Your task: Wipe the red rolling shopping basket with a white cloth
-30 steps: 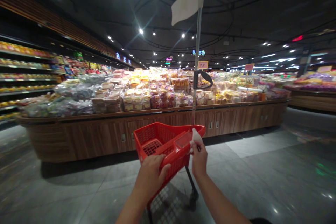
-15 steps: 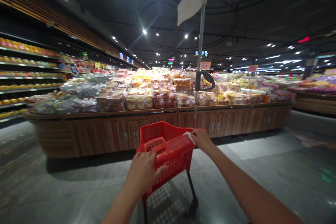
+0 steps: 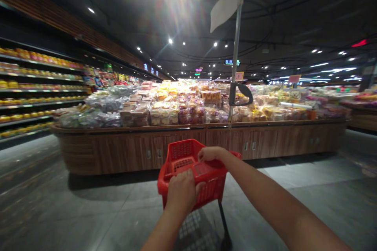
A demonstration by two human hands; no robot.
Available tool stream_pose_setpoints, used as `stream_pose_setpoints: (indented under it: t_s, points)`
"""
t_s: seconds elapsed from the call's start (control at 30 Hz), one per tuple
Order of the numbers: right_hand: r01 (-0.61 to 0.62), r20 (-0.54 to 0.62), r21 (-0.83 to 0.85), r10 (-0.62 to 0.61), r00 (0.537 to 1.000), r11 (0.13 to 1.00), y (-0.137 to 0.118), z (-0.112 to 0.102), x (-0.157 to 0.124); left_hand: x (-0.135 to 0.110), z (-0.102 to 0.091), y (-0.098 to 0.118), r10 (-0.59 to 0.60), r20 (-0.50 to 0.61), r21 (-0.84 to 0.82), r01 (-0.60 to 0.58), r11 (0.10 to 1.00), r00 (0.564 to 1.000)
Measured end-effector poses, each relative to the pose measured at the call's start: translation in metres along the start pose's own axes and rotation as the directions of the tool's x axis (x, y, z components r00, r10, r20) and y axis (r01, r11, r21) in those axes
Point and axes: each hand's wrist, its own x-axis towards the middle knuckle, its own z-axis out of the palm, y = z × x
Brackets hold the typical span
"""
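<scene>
A red plastic shopping cart (image 3: pixel 210 190) stands in front of me, its basket angled slightly to the right. My left hand (image 3: pixel 182 190) is closed over the left part of its push handle, with the thumb on the near side. Over the middle of the handle and the basket's near end is my right hand (image 3: pixel 212 153), its wrist bent and its fingers curled inward. Whether those fingers hold anything is hidden from me. A grey pole (image 3: pixel 236 47) rises behind the cart's right side, bearing a pale flag (image 3: pixel 228 4) and a dark loop-shaped piece (image 3: pixel 241 94).
Beyond the cart, a long wood-panelled display counter (image 3: pixel 112 151) runs across, heaped with bagged baked goods (image 3: pixel 165 111). Shelves of jars (image 3: pixel 38 86) line the left. Another display (image 3: pixel 365 104) stands at the right. Grey tiled floor (image 3: pixel 103 204) surrounds the cart.
My right hand has left the handle's right end and come inward over the cart's middle; the white scrap beside it is out of sight. The whole scene has shifted right in view.
</scene>
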Motion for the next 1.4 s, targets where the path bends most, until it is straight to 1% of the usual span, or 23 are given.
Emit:
stream_pose_setpoints:
  t_s: [0.07, 0.13, 0.2, 0.27, 0.43, 0.53, 0.67, 0.83, 0.93, 1.03, 1.13, 1.2, 1.23, 1.3, 1.33, 1.37, 1.4]
  points:
    - [0.051, 0.062, -0.021, -0.049, 0.997, 0.998, -0.011, 0.004, 0.013, 0.000, 0.001, 0.000, -0.006, 0.003, -0.002, 0.006, 1.000, 1.000]
    - [0.086, 0.070, -0.010, -0.085, 0.994, 0.996, -0.017, 0.008, 0.018, 0.000, 0.002, -0.001, -0.006, 0.004, -0.008, 0.006, 1.000, 1.000]
    - [0.105, 0.054, 0.004, -0.105, 0.993, 0.994, -0.014, 0.006, 0.015, 0.000, 0.002, -0.003, -0.005, 0.004, -0.013, 0.005, 1.000, 1.000]
    - [0.094, 0.035, 0.012, -0.094, 0.995, 0.996, -0.005, 0.000, 0.003, -0.001, 0.001, -0.006, -0.003, 0.005, -0.012, 0.003, 1.000, 1.000]
    - [0.014, -0.031, 0.023, -0.013, 0.999, 1.000, 0.026, -0.024, -0.037, 0.000, -0.002, -0.009, 0.001, 0.028, -0.009, -0.001, 1.000, 1.000]
    - [-0.028, -0.112, -0.010, 0.027, 0.993, 1.000, 0.033, -0.028, -0.057, 0.001, -0.002, -0.011, 0.001, 0.033, -0.011, -0.001, 1.000, 0.999]
    - [-0.091, -0.243, -0.095, 0.065, 0.968, 0.991, 0.028, -0.018, -0.083, 0.001, -0.002, -0.013, 0.005, 0.027, -0.002, -0.005, 1.000, 1.000]
    - [-0.122, -0.344, -0.160, 0.060, 0.937, 0.980, 0.013, 0.004, -0.115, 0.000, -0.005, -0.016, 0.007, 0.051, -0.001, -0.007, 1.000, 0.999]
    - [-0.169, -0.406, -0.236, 0.061, 0.912, 0.957, 0.017, 0.015, -0.129, -0.001, -0.008, -0.020, 0.015, 0.065, 0.004, -0.015, 1.000, 0.998]
    - [-0.287, -0.473, -0.288, 0.125, 0.872, 0.913, 0.032, 0.016, -0.139, -0.001, -0.009, -0.024, 0.024, 0.068, 0.009, -0.025, 1.000, 0.997]
    - [-0.380, -0.545, -0.259, 0.190, 0.816, 0.888, 0.044, 0.014, -0.145, -0.001, -0.010, -0.025, 0.034, 0.062, 0.020, -0.036, 0.999, 0.997]
    - [-0.424, -0.594, -0.234, 0.217, 0.775, 0.875, 0.043, 0.022, -0.144, -0.001, -0.010, -0.024, 0.031, 0.064, 0.027, -0.033, 0.999, 0.997]
    - [-0.433, -0.617, -0.217, 0.220, 0.755, 0.875, 0.039, 0.029, -0.142, 0.000, -0.010, -0.023, 0.025, 0.068, 0.030, -0.027, 0.999, 0.997]
    - [-0.380, -0.677, -0.162, 0.178, 0.714, 0.911, 0.029, 0.052, -0.134, 0.000, -0.011, -0.021, 0.013, 0.077, 0.032, -0.015, 0.999, 0.997]
    - [-0.295, -0.733, -0.111, 0.123, 0.669, 0.949, 0.024, 0.065, -0.129, -0.001, -0.012, -0.020, 0.007, 0.083, 0.032, -0.010, 0.999, 0.997]
    - [-0.170, -0.782, -0.068, 0.053, 0.621, 0.983, 0.020, 0.078, -0.124, -0.001, -0.012, -0.020, 0.004, 0.089, 0.031, -0.007, 0.999, 0.996]
    - [-0.068, -0.818, -0.043, 0.003, 0.576, 0.997, 0.019, 0.090, -0.120, -0.002, -0.013, -0.020, 0.001, 0.095, 0.030, -0.004, 1.000, 0.995]
